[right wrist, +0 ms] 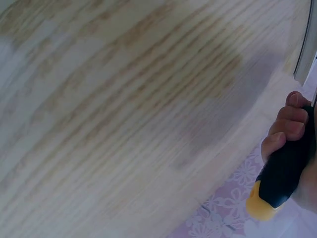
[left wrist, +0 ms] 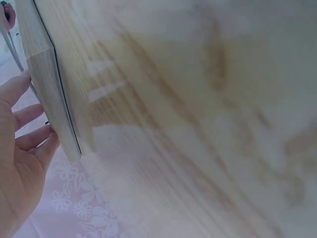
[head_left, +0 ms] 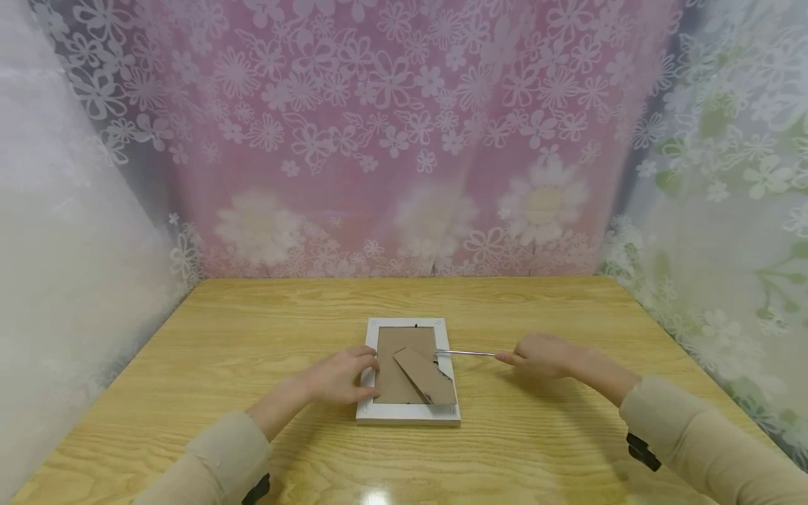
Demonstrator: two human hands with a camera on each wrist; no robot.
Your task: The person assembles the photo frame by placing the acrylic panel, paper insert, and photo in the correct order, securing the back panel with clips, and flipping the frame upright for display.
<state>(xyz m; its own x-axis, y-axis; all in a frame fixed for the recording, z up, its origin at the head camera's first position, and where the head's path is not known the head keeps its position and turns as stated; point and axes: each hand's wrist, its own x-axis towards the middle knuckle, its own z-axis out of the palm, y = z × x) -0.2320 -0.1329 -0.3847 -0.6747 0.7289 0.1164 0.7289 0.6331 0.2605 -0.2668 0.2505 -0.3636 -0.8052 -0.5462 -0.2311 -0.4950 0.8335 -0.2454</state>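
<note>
A white picture frame lies face down on the table, its brown backing board upward. A brown stand flap slants across the board, over the frame's lower right corner. At the frame's left side is my left hand, its bent fingers and thumb holding that edge. In the left wrist view, fingertips meet the frame's side wall. My right hand grips a screwdriver by its black and yellow handle. The metal shaft points left, its tip at the inner right edge of the frame.
The wood-grain table stretches around the frame. Behind it hangs a pink flowered curtain, with pale curtains along both sides. Dark bands show under both sleeves.
</note>
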